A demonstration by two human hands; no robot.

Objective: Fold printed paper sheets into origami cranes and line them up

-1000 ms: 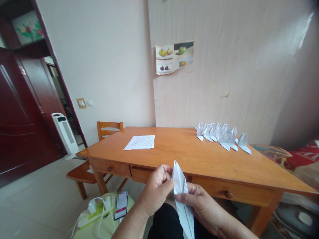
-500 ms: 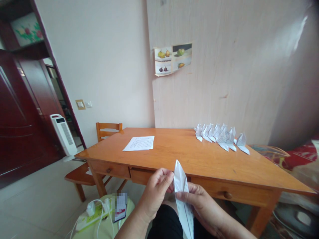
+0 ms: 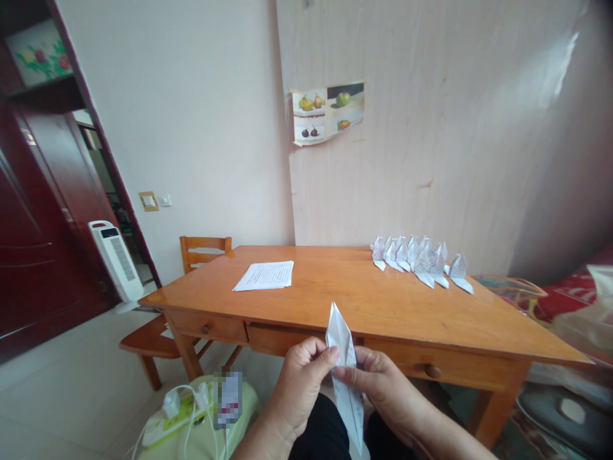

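A long, narrow piece of folded white paper [image 3: 345,399], pointed at its top, stands upright between my hands above my lap. My left hand [image 3: 309,377] pinches its left edge, the thumb lying on the front face. From the other side my right hand [image 3: 378,378] grips it with the thumb across the front and the fingers behind. The fingertips at the back of the paper are hidden. On the far right of the table stand several folded paper figures [image 3: 424,259] made of printed sheets.
A wooden table [image 3: 325,281] with drawers spans the front. A stack of printed sheets [image 3: 264,276] lies on its left part. Lower left, a green stool [image 3: 251,396] carries a power strip [image 3: 167,421] with cables and a phone [image 3: 228,399]. A wooden chair [image 3: 204,246] stands behind.
My left hand has moved from the upper left edge to lower on the paper, its thumb now over the front beside my right thumb. The paper has shifted slightly left in view.
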